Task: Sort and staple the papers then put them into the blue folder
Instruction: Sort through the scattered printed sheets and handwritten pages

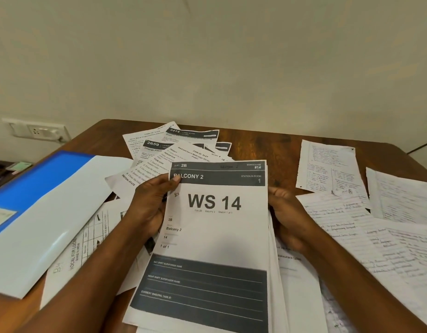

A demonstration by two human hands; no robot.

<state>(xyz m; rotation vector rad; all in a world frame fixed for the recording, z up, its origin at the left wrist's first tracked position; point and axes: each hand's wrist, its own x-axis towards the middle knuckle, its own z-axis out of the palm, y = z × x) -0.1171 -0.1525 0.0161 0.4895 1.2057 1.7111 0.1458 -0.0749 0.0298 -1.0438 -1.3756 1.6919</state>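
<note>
Both hands hold the printed stack point(214, 236) topped "WS 14"; the left hand point(150, 207) grips its left edge, thumb on top; the right hand point(289, 219) curls round its right edge; the blue folder point(37, 200) lies open left of the stack on the worktop point(267, 143); squaring the edges before stapling seems wise.

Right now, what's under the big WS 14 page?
More white sheets peek out along the right edge of the WS 14 page; both hands grip the stack. Their print is covered.

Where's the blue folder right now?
The glossy blue plastic folder lies open at the wooden table's left edge, beside the left hand.
</note>
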